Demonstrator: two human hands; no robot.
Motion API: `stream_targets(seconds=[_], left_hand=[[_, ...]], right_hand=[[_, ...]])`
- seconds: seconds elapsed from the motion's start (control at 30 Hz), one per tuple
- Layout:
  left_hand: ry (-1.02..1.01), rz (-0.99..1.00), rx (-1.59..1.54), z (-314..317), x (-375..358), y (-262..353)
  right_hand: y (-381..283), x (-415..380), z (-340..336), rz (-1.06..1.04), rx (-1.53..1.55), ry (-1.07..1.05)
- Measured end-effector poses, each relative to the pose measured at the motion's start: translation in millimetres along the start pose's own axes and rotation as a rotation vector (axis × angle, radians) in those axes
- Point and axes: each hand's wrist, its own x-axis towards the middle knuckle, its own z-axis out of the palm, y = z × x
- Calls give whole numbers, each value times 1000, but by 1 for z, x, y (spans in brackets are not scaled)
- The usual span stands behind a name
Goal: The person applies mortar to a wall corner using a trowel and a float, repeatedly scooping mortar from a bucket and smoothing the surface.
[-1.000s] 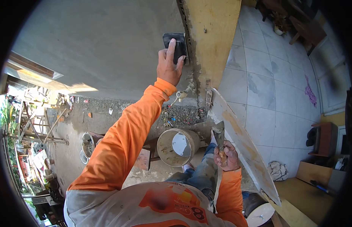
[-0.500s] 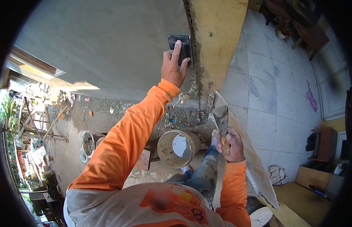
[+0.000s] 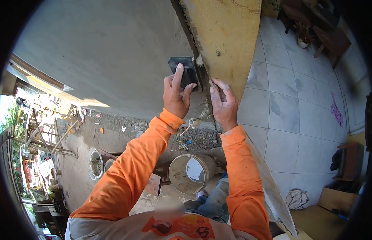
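Observation:
My left hand (image 3: 177, 94) grips a black plastic float (image 3: 184, 72) against the grey plastered wall (image 3: 126, 52), close to its right edge. Fingers of my right hand (image 3: 224, 102) are closed round the handle of a small trowel (image 3: 210, 82), seen almost edge-on at the seam beside a yellow-painted wall face (image 3: 224, 38). A pale lump (image 3: 199, 61) shows at that seam, next to the float's upper right corner. Most of the trowel's blade cannot be made out. Below my hands, a cream tap (image 3: 194, 122) sticks out from the wall.
A dirty bucket (image 3: 189, 174) stands below, with another container (image 3: 97, 164) to its left. A long board (image 3: 270, 184) leans at my right. Wooden trestles (image 3: 46, 132) stand at left. Rubble lies along the wall's foot; grey floor tiles (image 3: 284, 104) extend right.
My right hand has risen with the trowel from beside the board to the wall seam. My left hand and the float sit slightly lower and further left in view.

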Motion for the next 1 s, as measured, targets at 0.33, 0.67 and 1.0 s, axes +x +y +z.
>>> stream_targets(seconds=[0.33,0.67,1.0], left_hand=[[6,-3,-81,0,2,4],[-27,-52,-81,-3,2,4],[-4,-8,-101,-2,1,-2]], right_hand=[[2,0,32,-221,-189,123],[10,-33,-21,-103,-311,-63],[1,13,3,-155,-193,-66]])
